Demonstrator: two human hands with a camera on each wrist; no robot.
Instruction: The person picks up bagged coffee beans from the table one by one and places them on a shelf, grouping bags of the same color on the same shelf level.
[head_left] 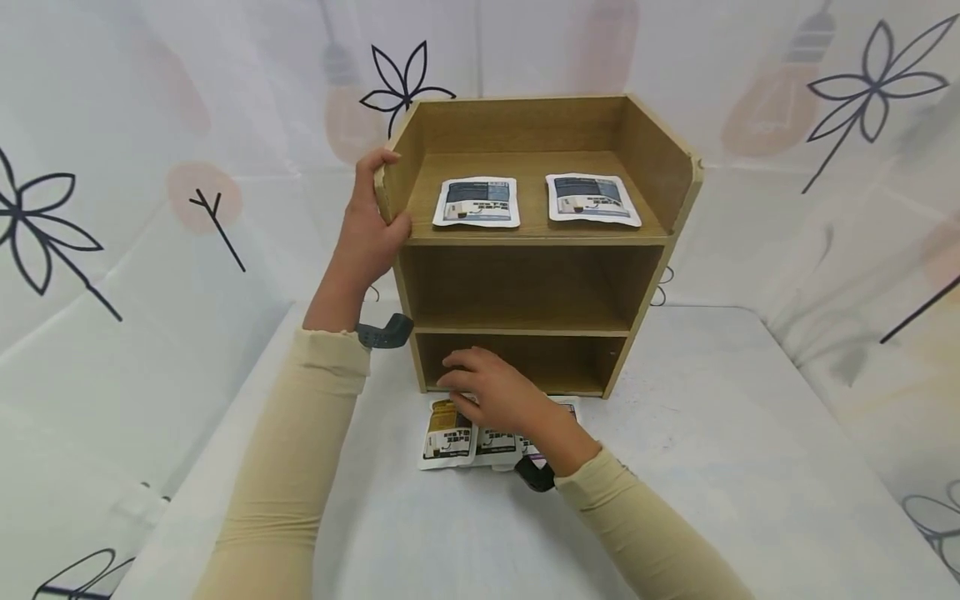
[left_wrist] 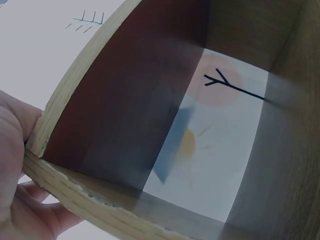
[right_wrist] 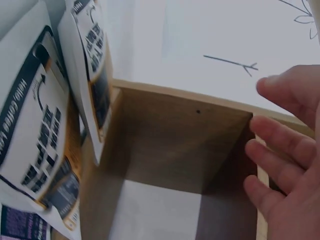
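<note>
A small wooden shelf unit with stacked compartments stands on the table. My left hand grips the upper front edge of its left side panel, thumb in front; the left wrist view shows this hand around the wood. Before the bottom compartment is my right hand, fingers loosely bent and holding nothing. Below it lie several coffee pouches, one with a yellow-brown label, partly hidden by the hand. Two white pouches with blue-grey labels, a left one and a right one, lie on the top shelf.
The middle compartment lies between two boards. White table surface extends around the unit. Behind and beside stands a white sheet printed with flowers and bulbs. Dark wrist straps show on both wrists.
</note>
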